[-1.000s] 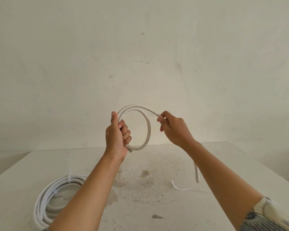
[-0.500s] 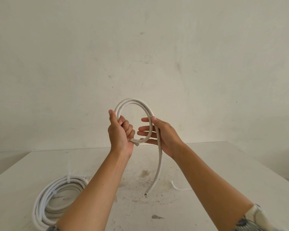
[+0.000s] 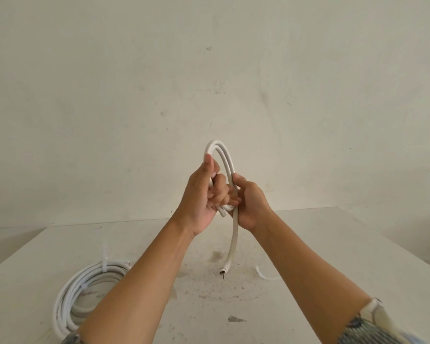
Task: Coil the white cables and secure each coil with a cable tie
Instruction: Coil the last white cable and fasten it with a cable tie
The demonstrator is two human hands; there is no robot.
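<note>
Cable (image 3: 216, 144) above table (image 3: 308, 244), coil (image 3: 90, 274) nearby

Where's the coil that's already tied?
In the head view, the tied coil lies on the table at lower left, partly hidden behind the left forearm.

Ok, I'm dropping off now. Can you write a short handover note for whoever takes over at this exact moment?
Left hand: grips the small coil of white cable at its base, thumb up along the loop.
Right hand: fingers curled round the same cable, right beside the left hand.
The tail hangs free below both hands, its stripped end near the table.
Done: a larger coil lies on the table at the left, with ties on it.
Left: wind in the tail and tie this coil. A thin white strip, probably a cable tie, lies on the table to the right.
</note>
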